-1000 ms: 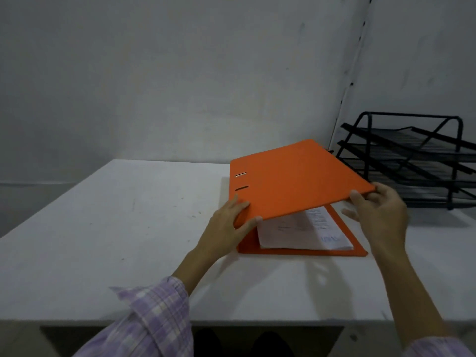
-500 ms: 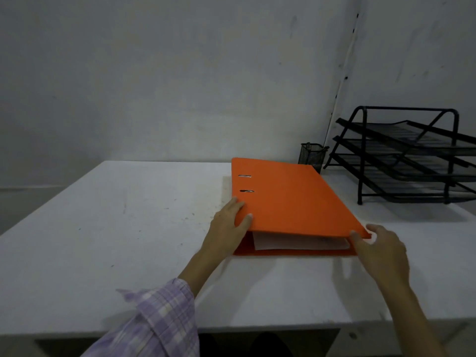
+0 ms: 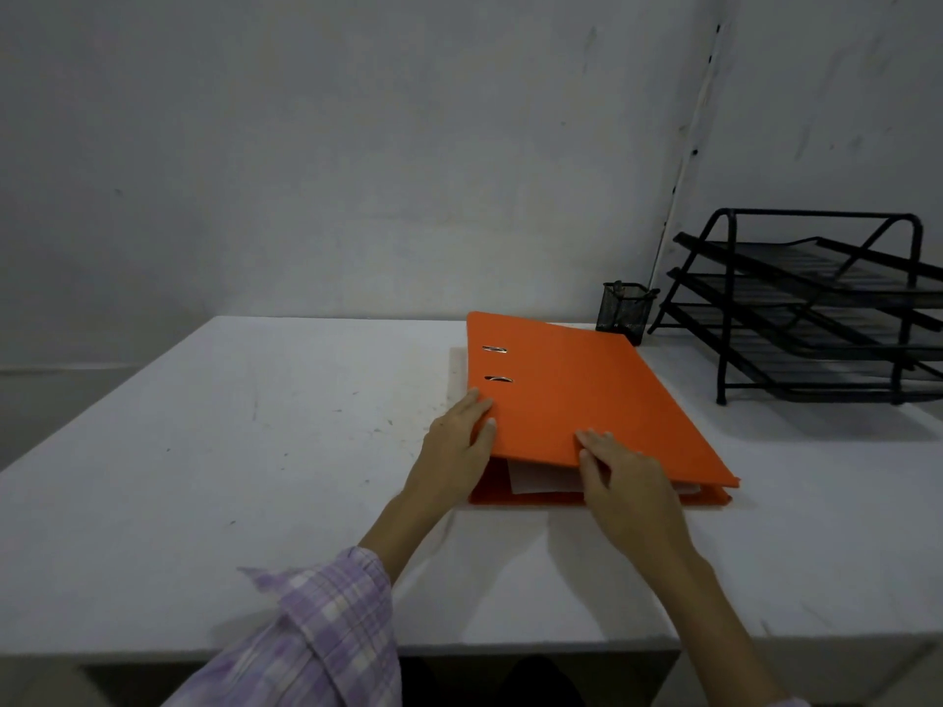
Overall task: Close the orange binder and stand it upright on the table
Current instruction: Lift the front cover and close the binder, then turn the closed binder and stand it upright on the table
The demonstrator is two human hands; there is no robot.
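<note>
The orange binder (image 3: 576,395) lies flat on the white table (image 3: 229,451), its cover down over white pages that show at the near edge. Two metal slots mark the cover near the spine on the left. My left hand (image 3: 456,446) grips the near left corner at the spine, thumb on the cover. My right hand (image 3: 627,477) rests on the middle of the near edge, fingertips on top of the cover and palm in front of the pages.
A black mesh pen cup (image 3: 628,311) stands just behind the binder's far right corner. A black three-tier wire tray rack (image 3: 816,308) fills the right rear of the table. Grey walls meet in a corner behind them.
The raised cover has come down onto the pages. My right hand slid from the cover's right corner to the middle of the near edge. My left hand stayed at the spine corner.
</note>
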